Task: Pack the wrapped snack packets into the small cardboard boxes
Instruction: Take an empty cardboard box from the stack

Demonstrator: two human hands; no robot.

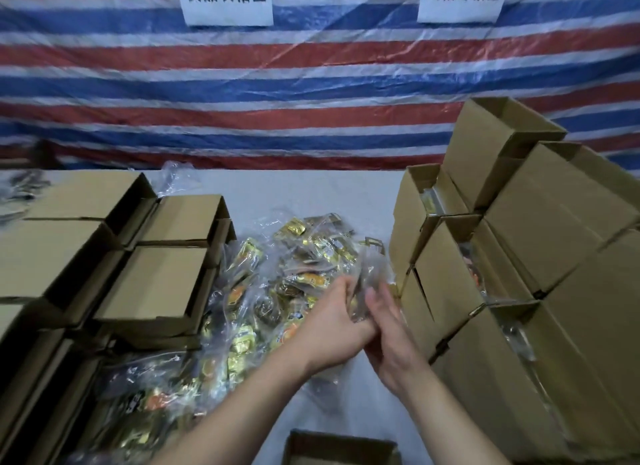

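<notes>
A heap of wrapped snack packets (242, 326) in clear plastic, gold and orange inside, lies on the white table between two groups of small cardboard boxes. My left hand (329, 326) reaches over the heap's right edge and grips a clear snack packet (367, 277) with curled fingers. My right hand (391, 340) is close against it, its fingers fairly straight and lying on the same packet from the right. Both hands are motion-blurred. At the bottom edge, below my wrists, an open small box (339, 447) is partly in view.
Stacked cardboard boxes (156, 281) fill the left side. On the right lean more boxes (450, 267), several with open ends showing packets inside. A striped tarp (311, 84) with two paper signs hangs behind. Bare white tabletop (311, 194) lies beyond the heap.
</notes>
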